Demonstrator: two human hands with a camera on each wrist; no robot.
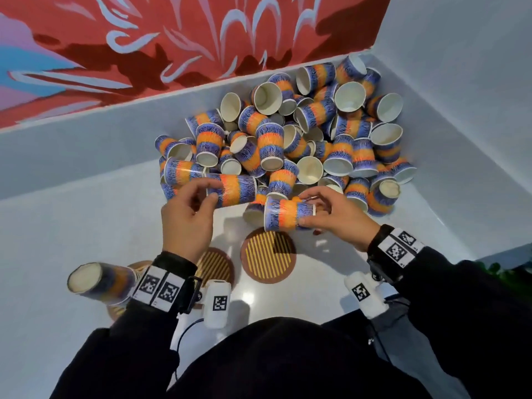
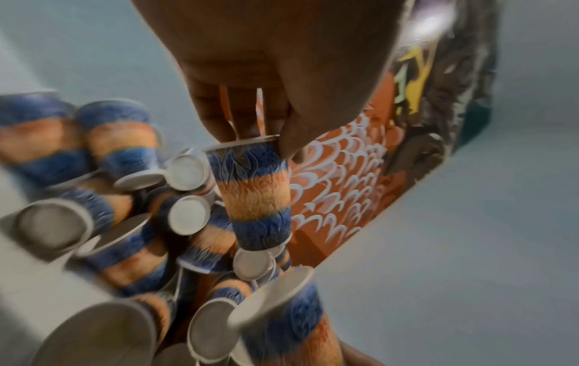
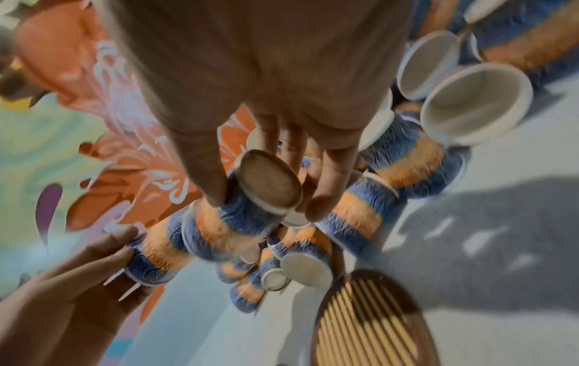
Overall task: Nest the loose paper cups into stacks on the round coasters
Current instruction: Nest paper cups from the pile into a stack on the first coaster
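Blue-and-orange paper cups lie in a loose pile (image 1: 288,133) in the table's far corner. My left hand (image 1: 211,191) pinches the rim end of one cup (image 1: 233,190), held sideways above the pile's near edge; in the left wrist view, the fingers (image 2: 219,118) reach inside this cup (image 2: 253,195) and the thumb sits outside. My right hand (image 1: 305,210) grips a second cup (image 1: 285,215) by its base, sideways, just beyond the striped middle coaster (image 1: 267,256). In the right wrist view, thumb and fingers of the right hand (image 3: 269,198) clasp that cup (image 3: 231,222).
A second round coaster (image 1: 214,266) lies left of the middle one. A stack of nested cups (image 1: 98,283) stands on a third coaster (image 1: 115,311) at the near left. White walls enclose the table's back and right sides. The white tabletop (image 1: 72,226) stretches left.
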